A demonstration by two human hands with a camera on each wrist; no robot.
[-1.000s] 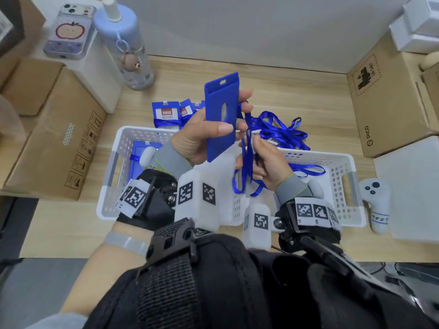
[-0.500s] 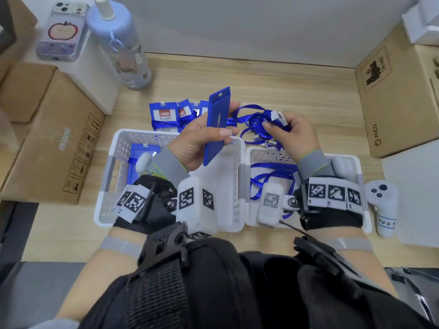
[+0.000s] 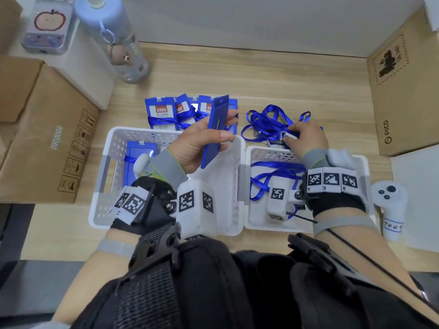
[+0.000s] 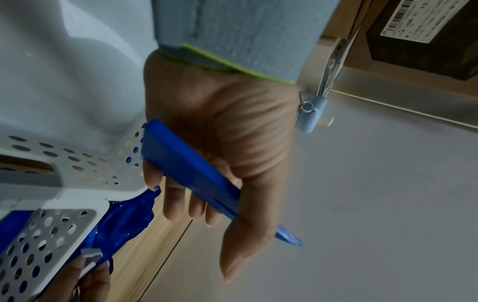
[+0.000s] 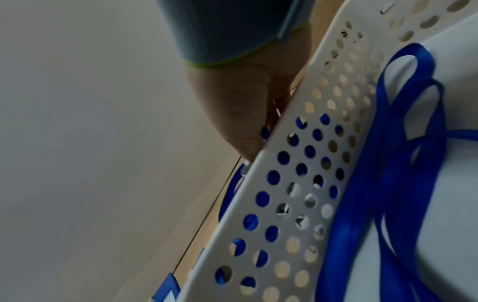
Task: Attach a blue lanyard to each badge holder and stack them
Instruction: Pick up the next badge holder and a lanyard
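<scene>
Near the middle of the head view the left hand (image 3: 199,148) holds a flat, hard blue plastic badge holder (image 3: 215,131) tilted on edge above the left basket (image 3: 111,143). The thumb lies across one face and the fingers curl behind the other. The wrist view shows the holder's smooth slim edge running between thumb and fingers (image 4: 191,202).

To the right, the right hand (image 3: 306,138) reaches past the far rim of the right basket (image 3: 365,167) and pinches a small pale clip (image 3: 288,135) at the end of a blue lanyard. It belongs to a tangled heap of glossy blue lanyards (image 3: 268,124) lying on the pale wood-grain counter (image 3: 285,79). More ribbon loops (image 3: 266,176) lie inside that basket.

Both baskets are white plastic, rectangular, with round holes punched in the walls. Another blue holder (image 3: 140,153) lies flat in the left basket. Above it in the frame, finished holders wrapped in ribbon (image 3: 164,115) lie overlapping on the counter.

A frosted bottle (image 3: 114,39) stands upper left, and brown cardboard boxes (image 3: 45,138) sit at both edges.
</scene>
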